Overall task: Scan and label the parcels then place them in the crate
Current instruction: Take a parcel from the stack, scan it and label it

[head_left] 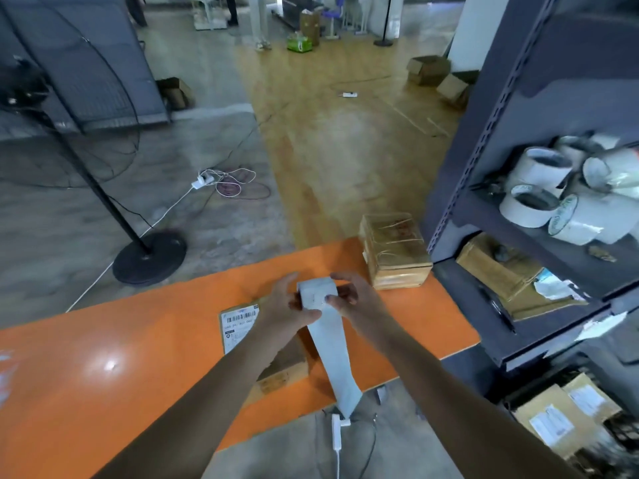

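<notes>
Over the orange table (103,392), both hands hold a long white label strip (330,354) that trails down toward me past the table's near edge. My left hand (288,305) pinches its upper left side, and my right hand (349,295) pinches the upper right. Under my left forearm lies a brown cardboard parcel (283,364) with a barcode label (240,321) stuck on its top. A second parcel (394,250), wrapped in clear tape, sits at the table's far right corner. No crate is in view.
A dark metal shelf unit (518,167) stands close on the right, holding white tape rolls (560,191) and envelopes (498,271). A fan stand's round base (148,257) and loose cables (224,183) lie on the floor to the left. Cardboard boxes (428,69) sit farther back.
</notes>
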`<action>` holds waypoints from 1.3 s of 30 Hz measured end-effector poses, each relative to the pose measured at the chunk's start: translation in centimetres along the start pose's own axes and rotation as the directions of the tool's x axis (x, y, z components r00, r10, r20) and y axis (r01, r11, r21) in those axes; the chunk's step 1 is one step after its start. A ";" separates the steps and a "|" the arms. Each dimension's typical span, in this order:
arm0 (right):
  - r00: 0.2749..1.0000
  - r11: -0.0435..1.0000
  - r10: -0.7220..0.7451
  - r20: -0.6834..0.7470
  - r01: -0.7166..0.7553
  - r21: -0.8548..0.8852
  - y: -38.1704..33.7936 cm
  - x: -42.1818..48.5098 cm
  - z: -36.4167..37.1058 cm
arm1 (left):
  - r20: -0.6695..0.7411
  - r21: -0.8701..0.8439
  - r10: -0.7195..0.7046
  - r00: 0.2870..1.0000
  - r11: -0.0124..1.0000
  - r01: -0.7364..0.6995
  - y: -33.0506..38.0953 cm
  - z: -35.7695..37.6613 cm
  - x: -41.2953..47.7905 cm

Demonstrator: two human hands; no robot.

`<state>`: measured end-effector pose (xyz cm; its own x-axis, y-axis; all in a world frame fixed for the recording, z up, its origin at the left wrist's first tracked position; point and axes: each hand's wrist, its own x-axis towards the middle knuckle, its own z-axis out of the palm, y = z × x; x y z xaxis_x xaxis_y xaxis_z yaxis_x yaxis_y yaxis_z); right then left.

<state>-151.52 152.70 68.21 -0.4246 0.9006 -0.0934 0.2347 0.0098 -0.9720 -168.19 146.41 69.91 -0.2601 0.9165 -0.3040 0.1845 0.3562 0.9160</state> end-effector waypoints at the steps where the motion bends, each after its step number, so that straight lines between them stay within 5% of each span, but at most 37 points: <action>1: 1.000 1.000 -0.003 -0.002 0.003 0.000 -0.4 -0.1 0.2 | 0.012 0.008 0.032 0.999 0.999 -0.033 0.0 -0.4 -0.1; 7: 1.000 0.999 -0.021 0.003 0.021 0.030 -2.4 -0.2 2.0 | -0.032 0.087 0.193 0.981 0.978 -0.190 -0.5 -2.8 -0.8; 18: 0.999 0.999 -0.028 0.045 0.027 0.019 -5.0 -0.4 3.1 | -0.023 0.145 0.264 0.964 0.955 -0.258 -0.1 -5.0 -1.8; 33: 1.000 0.996 -0.009 0.005 0.009 -0.091 -5.6 0.7 3.2 | -0.016 0.225 0.282 0.959 0.936 -0.272 0.4 -5.6 -2.1; 39: 0.995 0.984 -0.098 0.008 0.098 -0.151 -5.7 0.4 3.0 | -0.046 0.134 0.166 0.985 0.978 -0.159 1.4 -5.1 -1.4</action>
<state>-155.59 151.69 73.04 -0.4523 0.8919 0.0009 0.3207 0.1635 -0.9330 -172.38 144.69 72.98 -0.2696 0.9534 -0.1353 0.3489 0.2276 0.9091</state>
